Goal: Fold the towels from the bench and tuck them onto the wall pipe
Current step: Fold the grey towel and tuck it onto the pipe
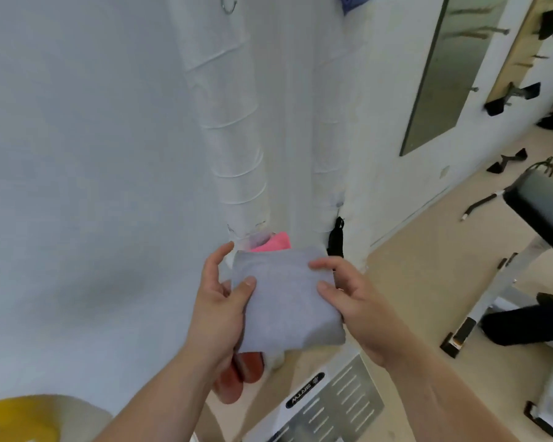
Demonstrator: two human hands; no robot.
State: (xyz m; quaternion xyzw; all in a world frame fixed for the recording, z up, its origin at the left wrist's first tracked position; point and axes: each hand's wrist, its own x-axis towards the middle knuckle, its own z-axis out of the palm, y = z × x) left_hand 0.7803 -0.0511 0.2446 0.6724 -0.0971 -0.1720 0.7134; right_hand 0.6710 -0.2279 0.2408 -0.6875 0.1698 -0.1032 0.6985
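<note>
Folded grey towel held up right in front of the wall pipes

Pink towel sits tucked between the two wrapped pipes, mostly hidden behind the grey towel. Bench is off right, cut by the edge. Left hand and right hand each grip a side, thumbs on top, fingers underneath

The beige floor carries a weight bench frame at right, its black-capped feet resting on it. A curved black bar handle lies near the wall base. A perforated grey metal plate sits nearest the camera.
</note>
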